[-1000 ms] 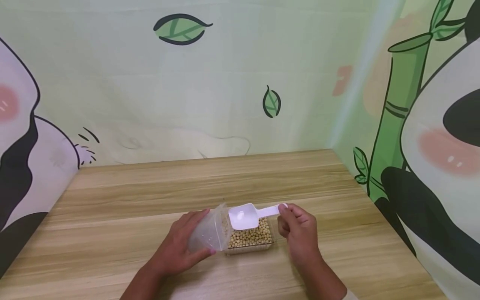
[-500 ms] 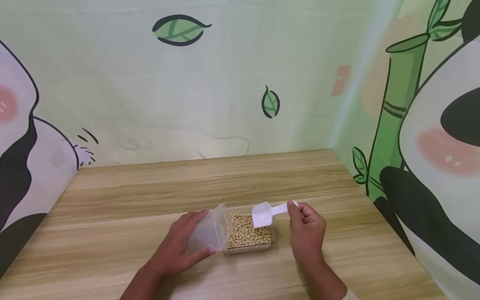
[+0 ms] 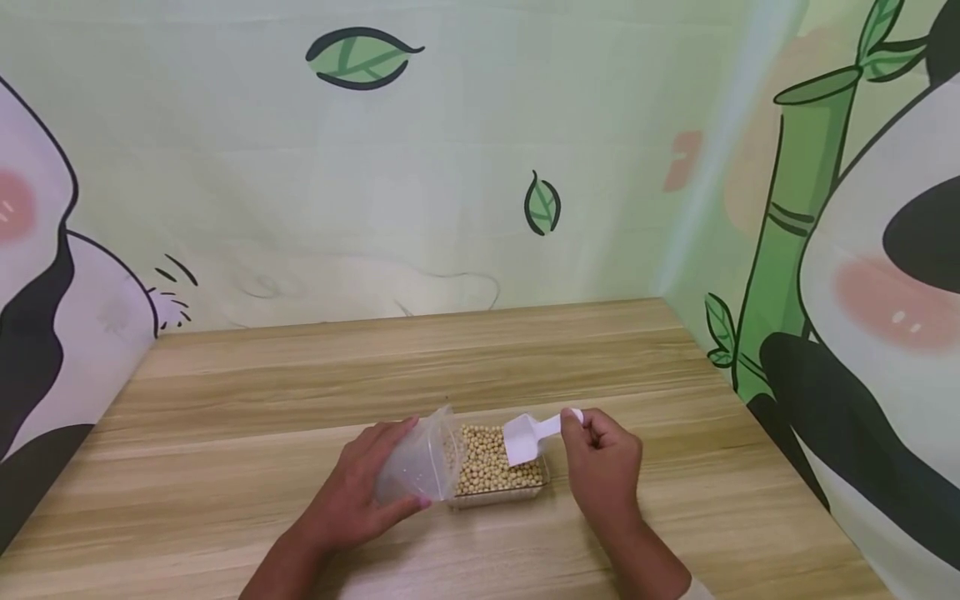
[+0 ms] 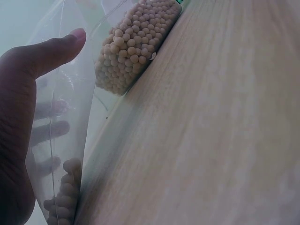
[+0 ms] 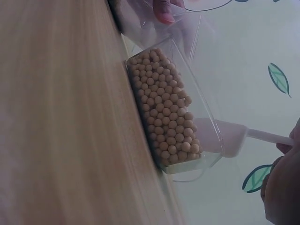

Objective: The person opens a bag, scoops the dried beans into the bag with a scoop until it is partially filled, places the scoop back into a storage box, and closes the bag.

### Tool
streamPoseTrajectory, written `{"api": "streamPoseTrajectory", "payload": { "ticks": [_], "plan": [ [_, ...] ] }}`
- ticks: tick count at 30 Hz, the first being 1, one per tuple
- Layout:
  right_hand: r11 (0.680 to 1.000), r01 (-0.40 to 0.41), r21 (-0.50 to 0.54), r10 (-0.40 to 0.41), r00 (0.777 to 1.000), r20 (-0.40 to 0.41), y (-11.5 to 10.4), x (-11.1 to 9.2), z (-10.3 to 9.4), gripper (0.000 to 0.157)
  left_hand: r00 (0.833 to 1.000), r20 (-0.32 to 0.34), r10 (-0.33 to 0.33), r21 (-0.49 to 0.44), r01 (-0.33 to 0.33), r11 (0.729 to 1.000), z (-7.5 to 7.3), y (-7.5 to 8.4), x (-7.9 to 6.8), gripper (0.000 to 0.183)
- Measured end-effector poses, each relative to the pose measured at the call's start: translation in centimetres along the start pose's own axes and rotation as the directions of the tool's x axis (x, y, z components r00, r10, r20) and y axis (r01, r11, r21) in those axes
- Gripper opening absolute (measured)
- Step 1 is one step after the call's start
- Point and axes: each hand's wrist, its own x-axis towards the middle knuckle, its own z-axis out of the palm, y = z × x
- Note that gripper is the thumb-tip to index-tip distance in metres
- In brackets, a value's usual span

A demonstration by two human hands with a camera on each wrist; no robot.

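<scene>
A clear box (image 5: 213, 110) full of round tan beans (image 3: 483, 467) stands on the table. My right hand (image 3: 606, 467) pinches the handle of a white scoop (image 3: 522, 440), whose bowl is over the right part of the box, its tip at the beans. My left hand (image 3: 367, 492) holds a clear plastic bag (image 3: 412, 467), thumb on one side and fingers on the other. The bag's mouth faces the box's left end. In the left wrist view, a few beans (image 4: 65, 197) lie in the bottom of the bag.
The wooden table (image 3: 300, 367) reaches back to a light green cloth backdrop (image 3: 450, 150) printed with leaves. Panda and bamboo prints (image 3: 795, 200) cover the right side.
The scoop first moved right, away from the bag's mouth, and its bowl turned over. Since then it has lowered slightly towards the beans. The left hand and bag stayed still.
</scene>
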Motion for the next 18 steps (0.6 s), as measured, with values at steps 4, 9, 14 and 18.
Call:
{"api": "streamPoseTrajectory", "payload": {
  "ticks": [4,9,14,18],
  "plan": [
    [0.986,-0.16,-0.048,0.163,0.986,0.047,-0.1,0.3,-0.2,0.032,1.0,0.016,-0.025,0.001,0.025,1.0,-0.1,0.1,0.0,0.094],
    [0.92,-0.391,0.004,0.389,0.916,0.1,0.3,0.9,-0.2,0.034,0.997,0.046,-0.064,-0.003,0.065,0.998,-0.1,0.2,0.0,0.096],
    [0.814,-0.559,0.157,0.533,0.827,0.182,0.7,1.3,0.0,0.03,0.996,0.05,-0.07,-0.006,0.071,0.997,-0.2,0.3,0.0,0.096],
    [0.731,-0.643,0.23,0.597,0.765,0.242,0.8,1.5,0.0,0.033,0.998,0.039,-0.057,-0.003,0.058,0.998,-0.1,0.3,0.0,0.095]
  ]
}}
